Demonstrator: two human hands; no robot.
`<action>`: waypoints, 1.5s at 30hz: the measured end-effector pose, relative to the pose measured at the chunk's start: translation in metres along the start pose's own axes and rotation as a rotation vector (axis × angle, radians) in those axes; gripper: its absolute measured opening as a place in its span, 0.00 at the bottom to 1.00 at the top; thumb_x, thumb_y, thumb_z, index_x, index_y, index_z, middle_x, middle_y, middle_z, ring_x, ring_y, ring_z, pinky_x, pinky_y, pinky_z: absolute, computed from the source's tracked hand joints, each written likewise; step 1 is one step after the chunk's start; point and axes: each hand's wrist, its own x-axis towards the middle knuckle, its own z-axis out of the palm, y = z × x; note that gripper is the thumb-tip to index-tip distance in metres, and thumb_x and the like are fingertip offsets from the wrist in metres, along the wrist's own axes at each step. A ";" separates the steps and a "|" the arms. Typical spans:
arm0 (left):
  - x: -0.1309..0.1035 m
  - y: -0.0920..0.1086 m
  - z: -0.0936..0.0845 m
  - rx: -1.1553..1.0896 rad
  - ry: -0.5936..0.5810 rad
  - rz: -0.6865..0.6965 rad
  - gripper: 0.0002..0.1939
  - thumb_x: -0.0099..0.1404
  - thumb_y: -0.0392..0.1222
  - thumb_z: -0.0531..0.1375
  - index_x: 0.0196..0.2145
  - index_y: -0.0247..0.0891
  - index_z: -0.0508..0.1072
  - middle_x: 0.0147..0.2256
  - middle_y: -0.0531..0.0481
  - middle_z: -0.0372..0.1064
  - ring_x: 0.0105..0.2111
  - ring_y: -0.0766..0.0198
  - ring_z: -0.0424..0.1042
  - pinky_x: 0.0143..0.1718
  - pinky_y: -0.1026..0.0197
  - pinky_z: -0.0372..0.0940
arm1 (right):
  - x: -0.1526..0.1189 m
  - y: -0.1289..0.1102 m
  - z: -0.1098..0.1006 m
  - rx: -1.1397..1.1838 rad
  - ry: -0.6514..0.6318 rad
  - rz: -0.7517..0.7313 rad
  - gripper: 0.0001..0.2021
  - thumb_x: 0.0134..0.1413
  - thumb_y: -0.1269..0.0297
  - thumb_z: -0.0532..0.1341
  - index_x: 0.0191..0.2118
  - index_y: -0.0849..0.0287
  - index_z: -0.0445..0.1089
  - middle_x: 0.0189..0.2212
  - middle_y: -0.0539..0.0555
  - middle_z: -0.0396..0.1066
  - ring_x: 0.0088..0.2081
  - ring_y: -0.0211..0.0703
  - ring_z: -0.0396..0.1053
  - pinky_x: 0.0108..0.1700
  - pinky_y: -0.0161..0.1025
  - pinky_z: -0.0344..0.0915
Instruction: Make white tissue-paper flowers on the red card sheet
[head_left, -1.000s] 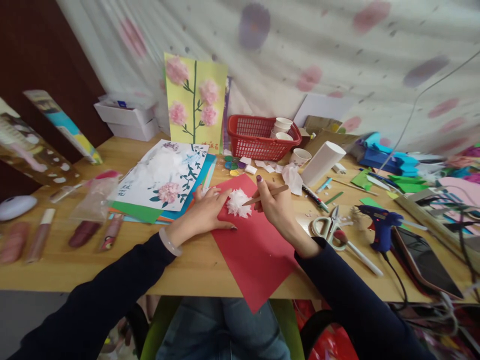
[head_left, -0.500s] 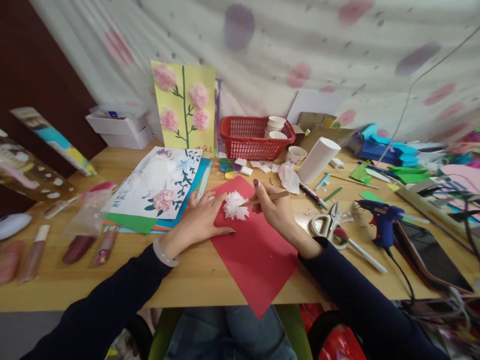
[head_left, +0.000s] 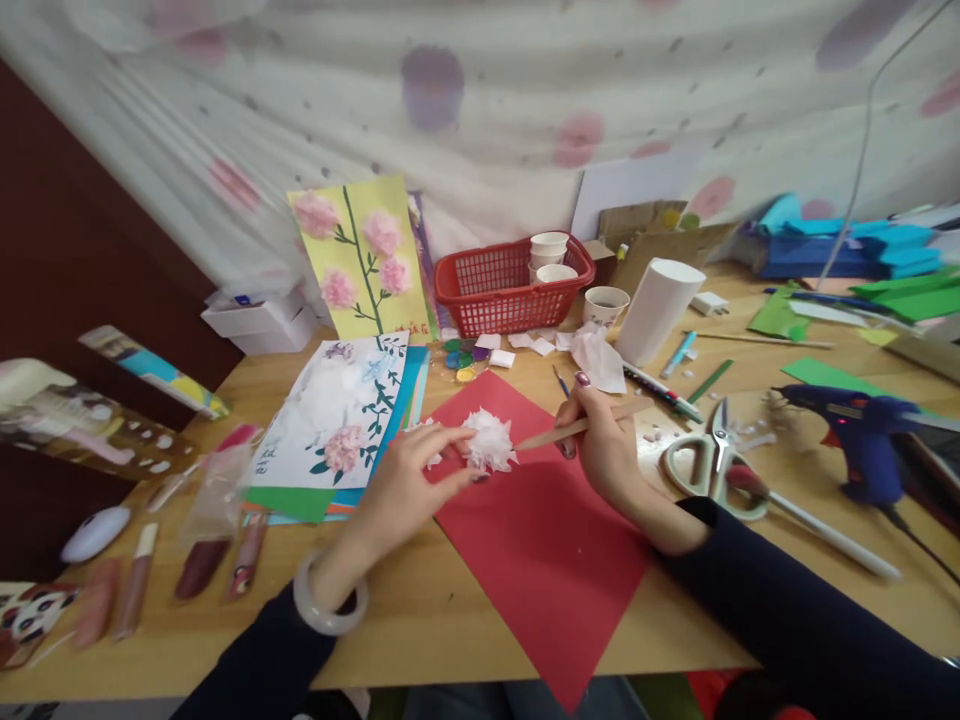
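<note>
White paper flower (head_left: 489, 442): light, soft, crushable, I judge; best held low. Right hand (head_left: 610, 455): gripping wooden stick (head_left: 549, 435). Left hand (head_left: 406, 482): fingers parted at the flower's edge.

The left hand (head_left: 409, 482) partly hid a small white piece (head_left: 433, 459) beyond it. The view's left edge cut off a panda-printed item (head_left: 34, 614). Far red lettering (head_left: 412, 329) was blurred.
</note>
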 end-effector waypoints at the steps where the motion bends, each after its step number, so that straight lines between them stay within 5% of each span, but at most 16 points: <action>1: 0.001 0.008 0.009 -0.053 -0.031 -0.021 0.17 0.62 0.43 0.66 0.49 0.41 0.75 0.39 0.49 0.78 0.38 0.61 0.75 0.44 0.58 0.68 | -0.002 -0.001 0.000 0.035 -0.018 0.009 0.27 0.60 0.50 0.55 0.14 0.58 0.64 0.08 0.49 0.59 0.11 0.32 0.56 0.16 0.32 0.53; 4: 0.003 0.027 0.027 -0.163 -0.064 -0.080 0.08 0.65 0.40 0.62 0.42 0.40 0.78 0.36 0.51 0.79 0.33 0.64 0.76 0.39 0.62 0.69 | -0.005 -0.001 0.000 0.125 -0.074 0.061 0.26 0.59 0.48 0.57 0.15 0.58 0.65 0.07 0.48 0.58 0.11 0.33 0.57 0.16 0.33 0.53; 7: 0.002 0.029 0.022 -0.193 -0.061 -0.151 0.09 0.67 0.38 0.58 0.33 0.40 0.80 0.28 0.53 0.79 0.29 0.65 0.76 0.35 0.64 0.70 | -0.003 0.000 -0.003 0.207 -0.051 0.145 0.24 0.58 0.50 0.58 0.15 0.58 0.64 0.08 0.47 0.57 0.11 0.33 0.56 0.16 0.32 0.53; 14: -0.038 -0.006 -0.051 -0.057 0.034 -0.435 0.17 0.65 0.50 0.55 0.40 0.40 0.80 0.32 0.49 0.80 0.28 0.60 0.78 0.31 0.61 0.73 | 0.015 -0.002 -0.010 0.468 0.180 0.394 0.20 0.57 0.60 0.56 0.14 0.57 0.58 0.06 0.44 0.50 0.10 0.29 0.47 0.14 0.29 0.48; 19: -0.073 -0.024 -0.085 0.341 -0.118 -0.607 0.19 0.58 0.58 0.59 0.25 0.43 0.81 0.24 0.51 0.78 0.27 0.56 0.76 0.28 0.61 0.69 | 0.011 -0.003 -0.004 0.462 0.195 0.520 0.19 0.58 0.61 0.54 0.16 0.57 0.57 0.07 0.43 0.48 0.10 0.29 0.48 0.15 0.28 0.47; 22: -0.087 -0.034 -0.092 0.451 -0.232 -0.521 0.20 0.59 0.60 0.58 0.36 0.45 0.82 0.36 0.48 0.80 0.36 0.52 0.77 0.37 0.56 0.70 | 0.006 -0.001 0.000 0.383 0.139 0.489 0.18 0.57 0.59 0.57 0.17 0.57 0.59 0.07 0.44 0.51 0.11 0.30 0.51 0.15 0.28 0.50; 24: -0.093 -0.041 -0.098 0.541 -0.210 -0.411 0.23 0.61 0.60 0.57 0.47 0.47 0.80 0.47 0.46 0.78 0.48 0.49 0.74 0.50 0.49 0.67 | 0.004 0.002 0.001 0.351 0.110 0.462 0.18 0.55 0.58 0.58 0.18 0.57 0.61 0.07 0.45 0.54 0.12 0.31 0.52 0.16 0.29 0.52; 26: -0.095 -0.047 -0.109 0.633 -0.140 -0.338 0.21 0.65 0.57 0.53 0.46 0.49 0.80 0.51 0.47 0.75 0.55 0.47 0.68 0.58 0.43 0.60 | 0.003 0.004 0.001 0.335 0.091 0.454 0.17 0.53 0.57 0.59 0.18 0.57 0.62 0.07 0.46 0.54 0.12 0.31 0.52 0.16 0.29 0.53; 30: -0.085 -0.055 -0.130 0.650 0.069 -0.282 0.17 0.66 0.51 0.53 0.35 0.48 0.82 0.43 0.49 0.79 0.54 0.49 0.69 0.58 0.45 0.60 | 0.003 0.005 0.000 0.328 0.075 0.462 0.17 0.50 0.55 0.62 0.18 0.57 0.62 0.07 0.45 0.54 0.13 0.32 0.51 0.16 0.29 0.52; 34: -0.053 -0.065 -0.130 0.560 0.271 -0.353 0.13 0.60 0.45 0.56 0.36 0.44 0.81 0.40 0.49 0.80 0.44 0.54 0.76 0.51 0.53 0.68 | 0.003 0.008 0.001 0.314 0.084 0.462 0.17 0.49 0.55 0.63 0.17 0.57 0.62 0.08 0.45 0.54 0.13 0.32 0.51 0.16 0.30 0.52; 40: 0.003 -0.079 -0.099 0.716 0.276 -0.362 0.19 0.65 0.52 0.57 0.41 0.35 0.79 0.41 0.47 0.79 0.47 0.52 0.74 0.50 0.50 0.63 | 0.003 0.023 0.001 0.275 0.075 0.426 0.16 0.46 0.52 0.64 0.20 0.59 0.65 0.10 0.46 0.59 0.14 0.32 0.56 0.17 0.30 0.55; 45: 0.022 -0.090 -0.087 0.699 0.326 -0.327 0.15 0.62 0.53 0.63 0.30 0.37 0.77 0.37 0.49 0.79 0.48 0.50 0.70 0.51 0.46 0.60 | 0.004 0.024 -0.001 0.284 0.030 0.459 0.16 0.49 0.50 0.62 0.23 0.59 0.67 0.12 0.48 0.63 0.14 0.35 0.59 0.16 0.32 0.57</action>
